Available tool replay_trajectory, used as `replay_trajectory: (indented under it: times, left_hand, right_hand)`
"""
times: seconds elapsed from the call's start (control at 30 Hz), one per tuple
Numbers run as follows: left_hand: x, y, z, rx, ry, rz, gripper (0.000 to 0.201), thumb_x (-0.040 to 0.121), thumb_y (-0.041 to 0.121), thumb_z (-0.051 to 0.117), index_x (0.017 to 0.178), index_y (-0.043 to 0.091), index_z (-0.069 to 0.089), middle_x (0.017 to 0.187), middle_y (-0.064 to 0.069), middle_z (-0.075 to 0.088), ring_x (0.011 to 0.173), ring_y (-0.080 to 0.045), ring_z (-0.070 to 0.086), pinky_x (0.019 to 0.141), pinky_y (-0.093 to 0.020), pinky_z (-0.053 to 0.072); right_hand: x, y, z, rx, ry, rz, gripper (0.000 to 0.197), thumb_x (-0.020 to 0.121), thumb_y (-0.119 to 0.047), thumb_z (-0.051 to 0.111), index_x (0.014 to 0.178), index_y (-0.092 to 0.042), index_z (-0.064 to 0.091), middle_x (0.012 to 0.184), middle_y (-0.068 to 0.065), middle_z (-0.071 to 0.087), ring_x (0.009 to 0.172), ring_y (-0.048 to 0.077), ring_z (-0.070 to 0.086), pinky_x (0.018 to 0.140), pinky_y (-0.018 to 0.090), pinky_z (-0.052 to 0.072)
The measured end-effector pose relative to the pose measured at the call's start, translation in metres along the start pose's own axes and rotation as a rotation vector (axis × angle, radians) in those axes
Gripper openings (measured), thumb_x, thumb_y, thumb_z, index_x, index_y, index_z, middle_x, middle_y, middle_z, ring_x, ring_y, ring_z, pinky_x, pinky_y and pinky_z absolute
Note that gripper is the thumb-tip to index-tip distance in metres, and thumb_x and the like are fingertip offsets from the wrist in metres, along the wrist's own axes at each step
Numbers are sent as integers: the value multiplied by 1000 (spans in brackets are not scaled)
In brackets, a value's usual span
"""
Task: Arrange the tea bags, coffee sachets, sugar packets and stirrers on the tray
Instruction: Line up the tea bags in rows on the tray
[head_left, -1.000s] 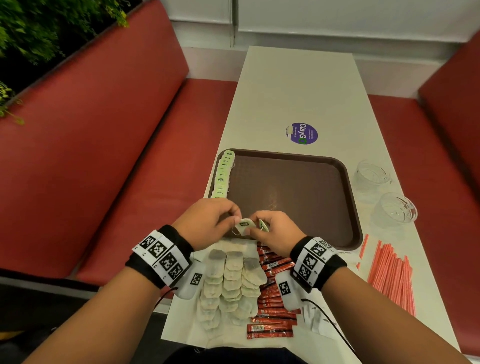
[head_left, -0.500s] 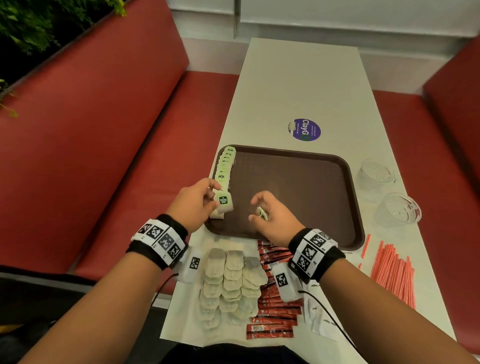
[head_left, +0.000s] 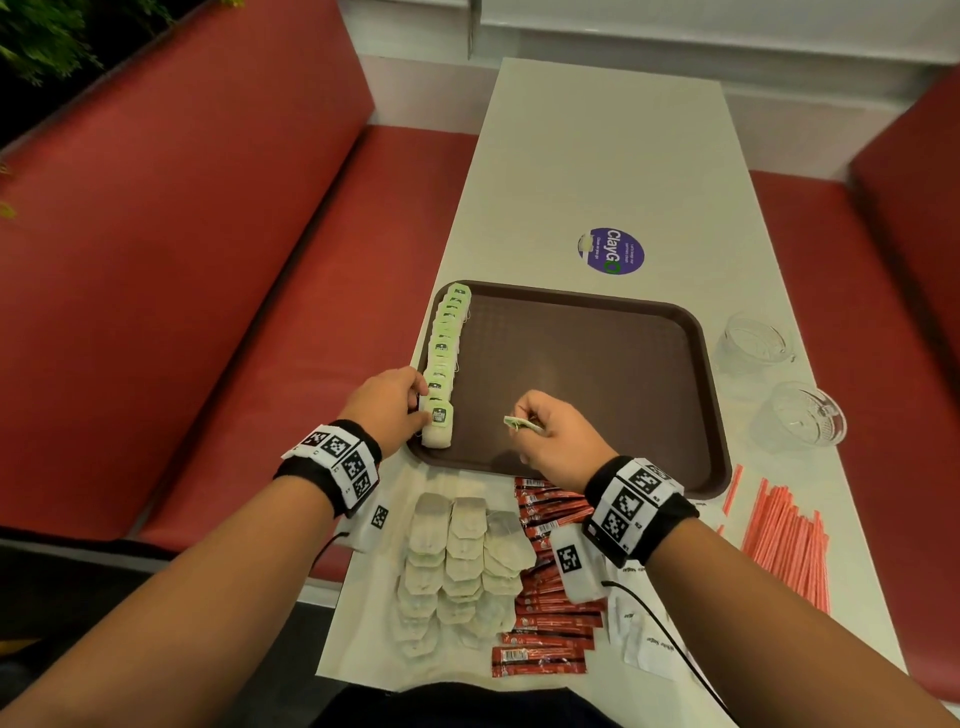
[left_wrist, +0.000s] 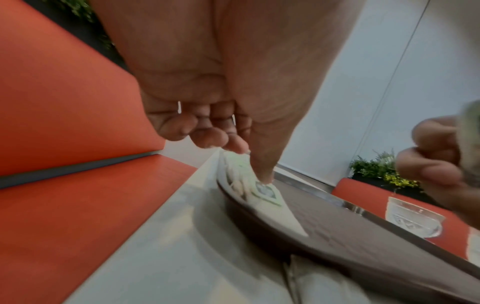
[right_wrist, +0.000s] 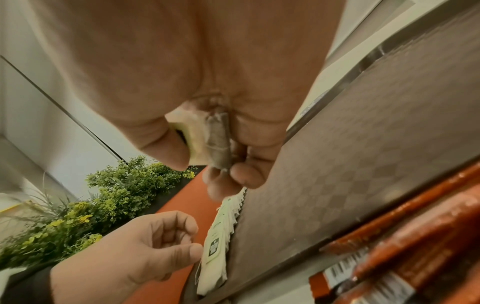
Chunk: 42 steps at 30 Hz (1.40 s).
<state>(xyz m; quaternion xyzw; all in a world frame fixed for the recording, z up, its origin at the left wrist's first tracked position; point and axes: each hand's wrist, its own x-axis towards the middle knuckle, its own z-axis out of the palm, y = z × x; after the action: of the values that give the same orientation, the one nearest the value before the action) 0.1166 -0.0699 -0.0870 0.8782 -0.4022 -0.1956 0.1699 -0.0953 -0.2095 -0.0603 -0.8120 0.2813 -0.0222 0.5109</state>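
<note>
A brown tray (head_left: 571, 374) lies on the white table. A row of green-tagged tea bags (head_left: 447, 338) runs along its left edge. The nearest tea bag (head_left: 438, 426) lies flat at the row's near end. My left hand (head_left: 410, 400) is beside it, its thumb (left_wrist: 262, 170) pressing on the bag's tag (left_wrist: 270, 197) while the other fingers curl loosely. My right hand (head_left: 530, 421) hovers over the tray's near middle and pinches another folded tea bag (head_left: 515, 423), seen between thumb and fingers in the right wrist view (right_wrist: 218, 142).
Near the table's front edge lie loose tea bags (head_left: 462, 561), red coffee sachets (head_left: 550, 613) and white sugar packets (head_left: 639, 639). Red stirrers (head_left: 784, 540) lie at the right. Two glass cups (head_left: 753, 343) (head_left: 800, 415) stand right of the tray. Red benches flank the table.
My left hand carried a tea bag from the middle to the near end of the row and laid it down. My right hand kept its tea bag and drew slightly apart.
</note>
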Motion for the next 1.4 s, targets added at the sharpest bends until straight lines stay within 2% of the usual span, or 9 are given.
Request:
replay_trajectory:
  times: [0.2,0.43,0.6,0.7,0.83,1.03,1.13,1.27,1.4]
  left_hand:
    - [-1,5,5,215,-194,163,30,80,42,77,106,34,65,104,8,51,95,-14,54,82,-31,46]
    - [6,4,-3,290,-185,175,34,82,44,75,113,35,65,107,7,52,100,-16,55,82,-31,45]
    - [-3,15,-12,-1,-77,305,28,87,53,67,104,31,71,92,17,57,84,2,53,75,-27,45]
    - [-18,36,-23,-296,-74,382,23,84,49,71,97,30,74,82,11,64,66,-5,52,62,-22,44]
    - [-26,53,-27,-234,-72,476,6,90,32,71,94,29,73,79,11,66,69,-8,58,67,-24,48]
    - [-14,34,-35,-342,60,260,5,95,20,65,94,24,68,75,11,68,68,-3,60,70,-25,50]
    - [-3,16,-29,-184,-30,152,6,96,23,63,96,26,68,76,9,65,72,-10,59,69,-29,46]
    - [3,3,-9,-50,-212,54,10,96,26,64,103,29,70,84,9,65,82,-15,62,73,-25,44]
    - [6,3,0,38,-110,33,24,91,30,70,114,29,69,100,8,63,96,-16,61,85,-29,48]
  right_hand:
    - [0,-4,0,41,-33,22,1,98,-19,60,97,-19,60,73,7,75,61,13,66,64,39,54]
    - [2,-2,0,-16,30,-6,2,95,-22,67,95,-20,66,76,4,74,55,-1,57,54,15,40]
    - [9,-2,2,-56,40,-32,4,90,-26,74,90,-23,71,80,-3,72,73,13,66,69,31,56]
    - [12,-3,6,-55,51,-58,6,89,-30,75,87,-25,71,78,0,72,72,20,68,70,40,57]
    - [16,-8,14,-53,41,-84,15,86,-32,77,82,-19,70,77,9,69,64,14,57,67,41,52]
    - [15,1,10,-129,-11,-2,26,84,-34,79,106,-28,67,87,-11,70,79,2,63,81,26,53]
    - [12,10,2,-287,-57,96,31,87,-33,76,115,-24,66,96,-13,67,88,6,63,85,24,51]
    - [6,17,-5,-534,-171,184,27,87,-35,74,112,-25,70,101,-10,69,95,11,64,90,30,53]
    - [2,20,-6,-624,-199,214,18,89,-33,72,105,-26,75,92,-11,66,92,12,63,84,26,51]
